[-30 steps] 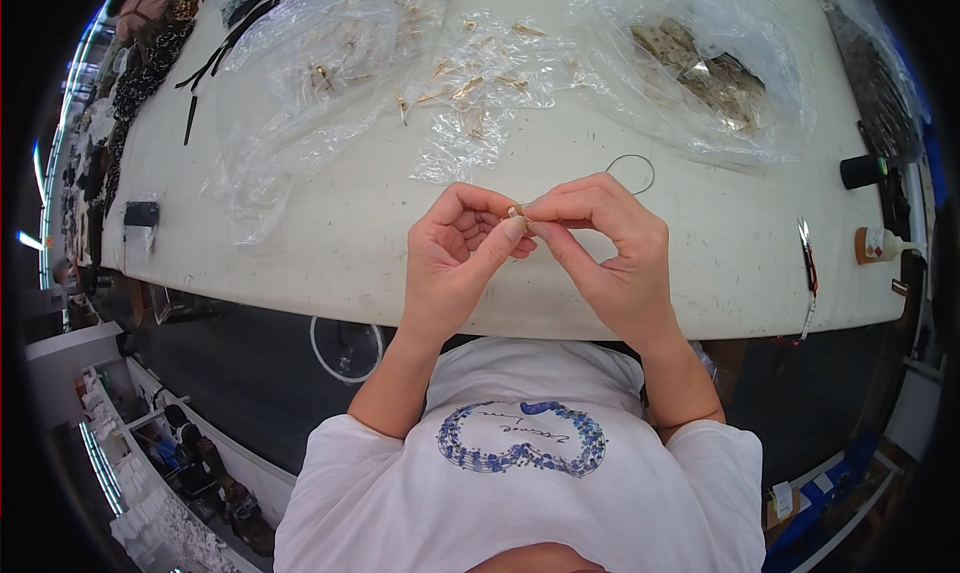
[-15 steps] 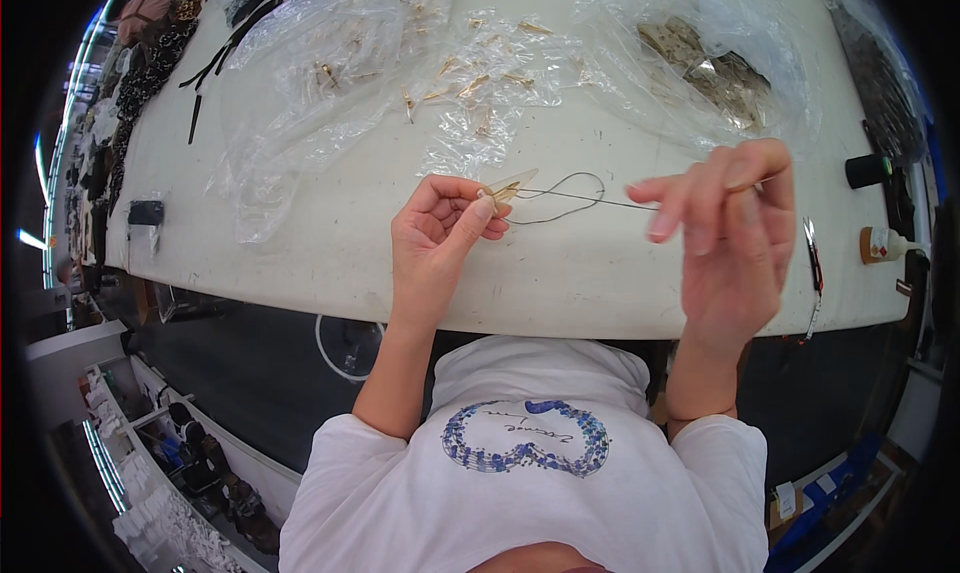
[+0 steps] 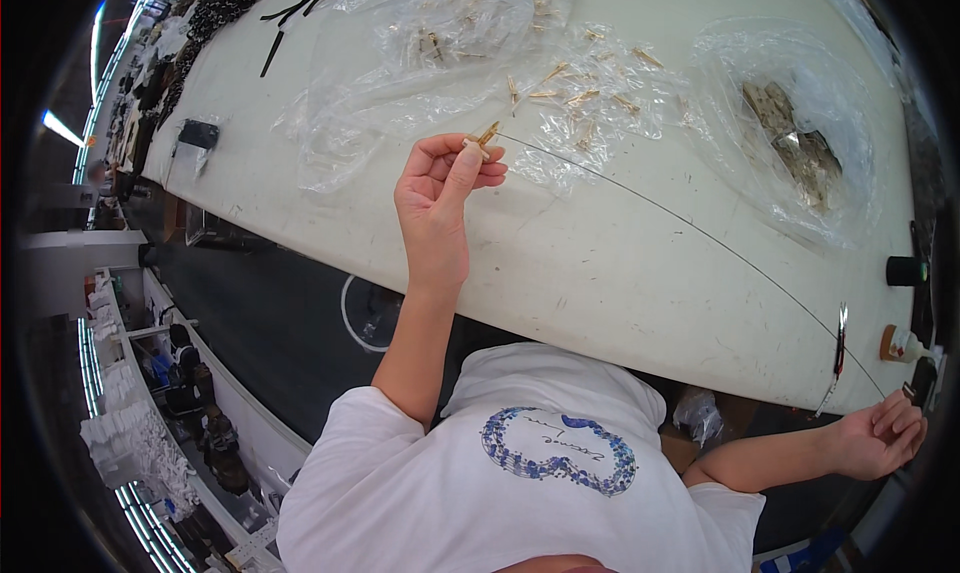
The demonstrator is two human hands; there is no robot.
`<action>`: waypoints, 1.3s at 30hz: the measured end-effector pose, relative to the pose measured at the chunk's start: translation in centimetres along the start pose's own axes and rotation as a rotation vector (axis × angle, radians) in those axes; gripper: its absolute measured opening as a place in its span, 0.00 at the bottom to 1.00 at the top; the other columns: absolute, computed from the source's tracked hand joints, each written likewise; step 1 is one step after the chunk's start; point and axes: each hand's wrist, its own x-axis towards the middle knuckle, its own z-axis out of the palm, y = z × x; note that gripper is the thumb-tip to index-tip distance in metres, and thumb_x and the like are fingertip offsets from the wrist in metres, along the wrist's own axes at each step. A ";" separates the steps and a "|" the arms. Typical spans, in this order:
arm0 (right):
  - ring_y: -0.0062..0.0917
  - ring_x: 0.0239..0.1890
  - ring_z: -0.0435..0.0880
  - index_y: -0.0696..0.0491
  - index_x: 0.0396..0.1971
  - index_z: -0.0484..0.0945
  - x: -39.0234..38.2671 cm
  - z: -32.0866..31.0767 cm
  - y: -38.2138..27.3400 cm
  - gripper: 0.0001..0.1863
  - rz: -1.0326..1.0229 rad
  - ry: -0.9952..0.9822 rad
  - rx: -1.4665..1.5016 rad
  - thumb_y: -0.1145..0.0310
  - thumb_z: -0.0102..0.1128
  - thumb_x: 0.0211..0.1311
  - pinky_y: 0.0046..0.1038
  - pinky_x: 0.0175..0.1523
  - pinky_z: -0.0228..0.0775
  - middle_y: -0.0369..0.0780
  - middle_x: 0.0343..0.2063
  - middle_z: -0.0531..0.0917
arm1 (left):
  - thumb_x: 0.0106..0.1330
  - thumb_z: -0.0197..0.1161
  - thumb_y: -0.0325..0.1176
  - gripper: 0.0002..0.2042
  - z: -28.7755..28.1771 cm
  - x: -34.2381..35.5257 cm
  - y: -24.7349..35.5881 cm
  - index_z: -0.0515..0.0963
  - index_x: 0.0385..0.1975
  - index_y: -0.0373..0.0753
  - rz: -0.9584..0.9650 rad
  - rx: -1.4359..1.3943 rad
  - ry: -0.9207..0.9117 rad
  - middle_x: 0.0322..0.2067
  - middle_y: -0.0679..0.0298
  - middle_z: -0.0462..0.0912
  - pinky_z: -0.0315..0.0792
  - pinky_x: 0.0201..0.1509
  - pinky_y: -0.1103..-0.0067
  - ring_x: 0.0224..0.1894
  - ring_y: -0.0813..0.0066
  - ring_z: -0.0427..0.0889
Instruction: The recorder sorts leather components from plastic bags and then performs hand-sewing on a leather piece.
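Note:
Above the table, my left hand [image 3: 440, 198] pinches a small gold-coloured pointed piece [image 3: 487, 136] between thumb and fingers. From it a thin dark thread [image 3: 690, 225] stretches in a long taut line to the lower right. My right hand [image 3: 882, 436] is closed on the thread's other end, out beyond the table's front edge. Whether a needle sits in those fingers is too small to tell. More gold-coloured pieces [image 3: 585, 98] lie scattered on a clear plastic sheet just past my left hand.
Clear plastic bags lie at the back, one holding brownish material [image 3: 795, 148]. Scissors [image 3: 841, 338], a dark spool [image 3: 905, 271] and a small bottle [image 3: 897, 344] rest at the table's right. A dark small object [image 3: 198, 134] is at the left; shelves stand lower left.
My right hand has swung far out to the lower right, drawing the thread's loop out into a straight line. My left hand keeps its pinch. The view has turned.

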 end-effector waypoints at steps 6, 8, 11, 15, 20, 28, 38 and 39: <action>0.18 0.20 0.49 0.55 0.18 0.62 0.1 -0.2 0.0 0.14 -0.160 -0.051 -0.040 0.78 0.47 0.66 0.25 0.29 0.43 0.34 0.19 0.54 | 0.70 0.59 0.28 0.07 1.3 0.3 -0.7 0.75 0.43 0.33 0.032 -0.001 -0.001 0.36 0.55 0.84 0.79 0.45 0.80 0.36 0.74 0.85; 0.19 0.23 0.57 0.60 0.25 0.68 -1.1 0.8 0.5 0.10 -0.031 -0.138 -0.028 0.76 0.47 0.68 0.24 0.31 0.49 0.36 0.21 0.61 | 0.71 0.58 0.28 0.07 1.6 0.3 -0.4 0.75 0.43 0.33 -0.067 -0.106 -0.029 0.36 0.55 0.84 0.80 0.45 0.81 0.36 0.74 0.85; 0.22 0.40 0.72 0.61 0.43 0.75 -5.5 4.0 2.5 0.09 0.391 -0.303 -0.006 0.73 0.48 0.72 0.25 0.45 0.65 0.41 0.39 0.77 | 0.71 0.57 0.28 0.07 2.6 -0.4 -0.1 0.75 0.45 0.33 -0.236 -0.289 -0.123 0.37 0.55 0.84 0.80 0.44 0.82 0.36 0.75 0.84; 0.23 0.38 0.76 0.61 0.37 0.78 -14.7 8.0 3.1 0.05 0.644 -0.787 0.176 0.81 0.53 0.65 0.26 0.41 0.76 0.41 0.40 0.75 | 0.72 0.56 0.29 0.08 4.1 -2.0 0.5 0.73 0.46 0.33 -0.349 -0.452 -0.288 0.37 0.54 0.83 0.80 0.44 0.82 0.36 0.75 0.84; 0.21 0.36 0.82 0.62 0.45 0.74 -17.9 10.7 0.7 0.10 1.072 -0.897 0.429 0.82 0.57 0.64 0.25 0.40 0.81 0.40 0.35 0.78 | 0.72 0.55 0.28 0.07 5.1 -3.7 1.3 0.71 0.46 0.34 -0.336 -0.384 -0.404 0.37 0.54 0.83 0.80 0.44 0.82 0.36 0.75 0.84; 0.23 0.31 0.85 0.57 0.43 0.65 -17.8 11.6 0.2 0.14 1.454 -0.845 0.595 0.78 0.61 0.63 0.27 0.37 0.83 0.40 0.34 0.78 | 0.70 0.58 0.28 0.08 5.3 -4.6 1.2 0.72 0.44 0.34 -0.285 -0.317 -0.412 0.36 0.55 0.84 0.78 0.45 0.78 0.37 0.74 0.84; 0.22 0.29 0.84 0.56 0.38 0.64 -18.1 11.5 0.0 0.12 1.466 -0.853 0.680 0.77 0.60 0.64 0.27 0.35 0.83 0.40 0.33 0.77 | 0.70 0.58 0.27 0.07 4.9 -4.8 0.5 0.72 0.44 0.35 -0.260 -0.271 -0.421 0.36 0.58 0.84 0.76 0.46 0.79 0.39 0.75 0.84; 0.22 0.29 0.84 0.56 0.38 0.64 -18.1 11.4 0.0 0.12 1.467 -0.851 0.679 0.77 0.60 0.64 0.27 0.35 0.83 0.40 0.33 0.77 | 0.71 0.56 0.26 0.06 4.9 -4.8 0.5 0.70 0.44 0.35 -0.235 -0.259 -0.428 0.37 0.57 0.83 0.79 0.45 0.79 0.39 0.73 0.85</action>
